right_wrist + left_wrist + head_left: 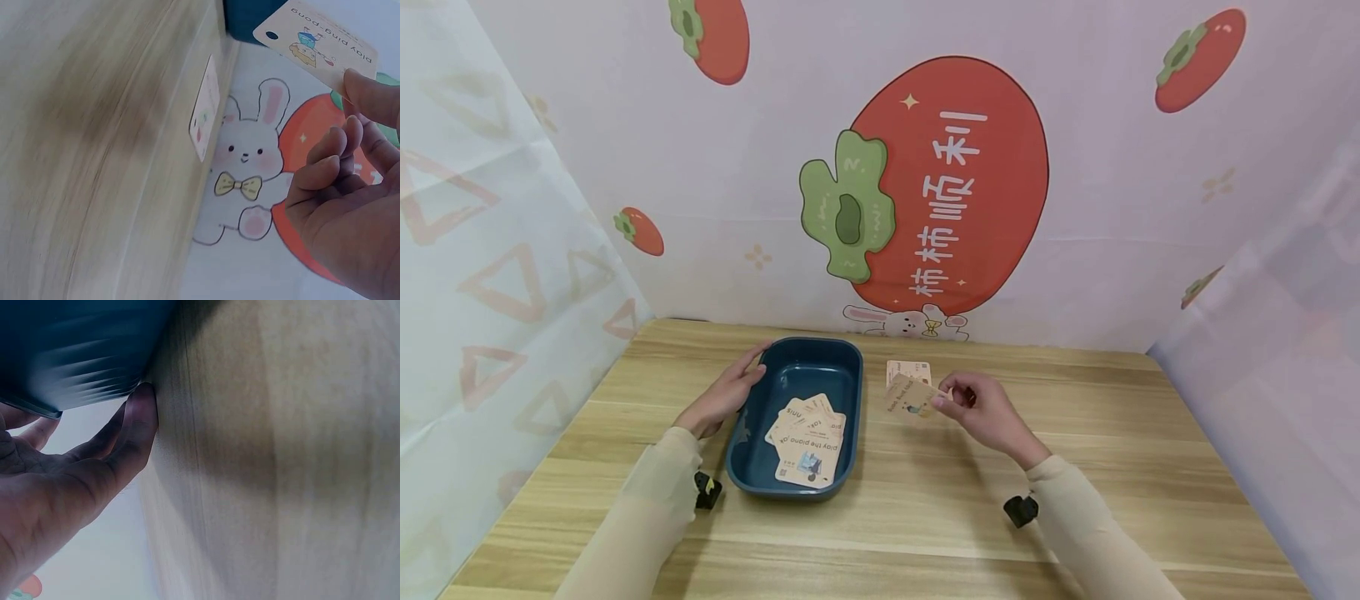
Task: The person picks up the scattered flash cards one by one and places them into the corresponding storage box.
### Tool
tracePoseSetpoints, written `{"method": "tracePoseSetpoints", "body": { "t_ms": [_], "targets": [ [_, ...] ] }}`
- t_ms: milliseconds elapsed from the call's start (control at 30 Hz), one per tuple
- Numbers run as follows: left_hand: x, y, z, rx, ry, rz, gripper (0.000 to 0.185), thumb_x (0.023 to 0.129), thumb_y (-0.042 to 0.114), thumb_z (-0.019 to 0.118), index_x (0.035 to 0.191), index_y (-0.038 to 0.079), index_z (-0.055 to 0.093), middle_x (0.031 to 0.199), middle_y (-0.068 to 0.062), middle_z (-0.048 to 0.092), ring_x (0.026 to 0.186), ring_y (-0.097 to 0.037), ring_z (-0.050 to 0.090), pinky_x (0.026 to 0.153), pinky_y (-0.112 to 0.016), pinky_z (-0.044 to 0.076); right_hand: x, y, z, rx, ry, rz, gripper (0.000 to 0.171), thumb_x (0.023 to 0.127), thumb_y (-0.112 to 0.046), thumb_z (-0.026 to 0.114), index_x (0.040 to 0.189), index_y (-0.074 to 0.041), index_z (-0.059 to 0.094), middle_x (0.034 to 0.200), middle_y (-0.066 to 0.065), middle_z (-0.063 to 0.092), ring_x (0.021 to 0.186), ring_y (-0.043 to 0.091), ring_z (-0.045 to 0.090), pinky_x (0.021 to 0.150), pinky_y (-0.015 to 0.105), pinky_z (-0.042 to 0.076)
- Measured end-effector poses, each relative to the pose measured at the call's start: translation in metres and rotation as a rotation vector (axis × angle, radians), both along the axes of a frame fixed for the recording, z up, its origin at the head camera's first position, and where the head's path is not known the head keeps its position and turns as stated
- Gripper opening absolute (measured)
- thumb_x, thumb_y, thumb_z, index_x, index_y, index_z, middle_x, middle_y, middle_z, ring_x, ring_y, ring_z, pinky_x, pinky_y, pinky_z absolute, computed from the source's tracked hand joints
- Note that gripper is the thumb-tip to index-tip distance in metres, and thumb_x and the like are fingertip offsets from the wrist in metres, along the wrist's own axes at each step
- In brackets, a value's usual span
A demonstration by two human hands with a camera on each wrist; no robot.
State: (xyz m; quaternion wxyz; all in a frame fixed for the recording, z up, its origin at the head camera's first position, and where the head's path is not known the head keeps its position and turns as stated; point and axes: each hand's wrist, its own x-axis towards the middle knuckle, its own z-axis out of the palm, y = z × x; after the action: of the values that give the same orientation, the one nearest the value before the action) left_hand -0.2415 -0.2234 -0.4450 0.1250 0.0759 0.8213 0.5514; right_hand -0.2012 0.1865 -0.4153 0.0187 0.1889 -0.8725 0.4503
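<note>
A dark blue plastic bin [737,454] stands left of centre on the table, with several picture cards [811,454] fanned inside, the top one reading "play the piano". My left hand [727,397] rests against its left side; the left wrist view shows that thumb [142,412] low by the bin wall. My right hand [983,412] pinches a "play ping-pong" card [312,47] at one edge between thumb and fingers, raised over the table right of the bin. Behind it, another card [910,369] lies on the wood, partly hidden in the head view.
The wooden table [1075,517] runs back to a white cloth backdrop [1105,250] with a large printed persimmon and a rabbit. More printed cloth [490,275] hangs along the left side. Dark wrist cameras [1021,511] sit at both cuffs.
</note>
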Motion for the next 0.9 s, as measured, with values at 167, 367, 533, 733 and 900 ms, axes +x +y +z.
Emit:
{"method": "tracePoseSetpoints", "body": {
  "t_ms": [167,367,533,733,900],
  "targets": [
    [0.000,-0.001,-0.001,0.002,0.005,-0.006,0.055,0.113,0.020,0.031,0.164,0.013,0.012,0.167,-0.023,0.011,0.148,-0.050,0.019,0.115,-0.067,0.020,0.002,-0.011,0.003,-0.010,-0.004,0.010,0.010,0.092,-0.016,0.077,0.089,-0.014,0.068,0.066,-0.001,0.043,0.061,0.014,0.041,0.054,0.024,0.033],
    [0.000,-0.001,-0.001,0.005,0.002,-0.007,0.055,0.113,0.020,0.031,0.164,0.014,0.012,0.167,-0.023,0.012,0.148,-0.050,0.020,0.115,-0.067,0.020,0.001,-0.025,0.007,-0.025,-0.001,0.020,0.010,0.093,-0.017,0.077,0.090,-0.012,0.069,0.067,-0.001,0.044,0.061,0.013,0.041,0.055,0.025,0.033],
    [0.000,-0.002,-0.002,0.000,0.002,-0.005,0.055,0.113,0.021,0.031,0.164,0.014,0.012,0.167,-0.023,0.012,0.148,-0.050,0.020,0.115,-0.067,0.020,0.001,-0.035,0.011,-0.029,-0.002,0.031,0.009,0.093,-0.018,0.076,0.091,-0.013,0.070,0.067,-0.001,0.044,0.062,0.015,0.042,0.055,0.025,0.033],
    [-0.001,-0.002,-0.002,-0.007,0.007,-0.003,0.055,0.113,0.021,0.031,0.164,0.014,0.012,0.168,-0.022,0.009,0.150,-0.049,0.013,0.116,-0.067,0.016,0.001,-0.046,0.016,-0.054,0.005,0.050,0.008,0.093,-0.018,0.077,0.092,-0.013,0.070,0.067,0.000,0.044,0.062,0.016,0.044,0.055,0.026,0.033],
    [-0.001,-0.001,-0.001,0.003,0.003,-0.004,0.055,0.113,0.021,0.031,0.164,0.014,0.011,0.167,-0.022,0.009,0.149,-0.050,0.015,0.116,-0.067,0.017,0.000,-0.056,0.019,-0.065,0.001,0.065,0.008,0.093,-0.018,0.077,0.092,-0.012,0.070,0.068,0.000,0.045,0.063,0.017,0.045,0.054,0.026,0.034]
  ]
}}
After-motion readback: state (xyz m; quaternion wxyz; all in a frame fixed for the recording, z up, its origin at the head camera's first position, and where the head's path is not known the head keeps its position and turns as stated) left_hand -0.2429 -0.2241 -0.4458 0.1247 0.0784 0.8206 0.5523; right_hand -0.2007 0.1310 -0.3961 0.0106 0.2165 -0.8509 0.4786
